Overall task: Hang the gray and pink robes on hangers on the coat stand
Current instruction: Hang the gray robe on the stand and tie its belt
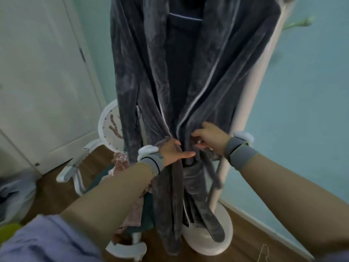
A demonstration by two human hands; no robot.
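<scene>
The gray robe [188, 76] is seen hung high against the white coat stand [251, 103], its top cut off by the frame, so the hanger that presumably carries it cannot be seen. Its two front panels, edged in pale piping, are drawn together at the waist, apparently so that the garment stays closed and falls straight above the stand's round base [224, 241].

The pink robe [132, 207] is left bundled on the seat of the white chair [105, 125] just left of the stand, partly hidden by the left forearm; it is judged not yet hung. A bare wire hanger [264, 252] lies on the wooden floor at lower right, probably kept for it.

The robe's belt [190, 171] is gathered at the front, its ends hanging loose below the waist, which suggests a knot is being made or tidied.

The left hand [172, 151] is laid nearly flat across the belt, fingers extended and pressing the fabric to steady it. The right hand [208, 138] is curled, its fingertips pinching a fold of the belt or panel edge beside the piping; which of the two cannot be told.
</scene>
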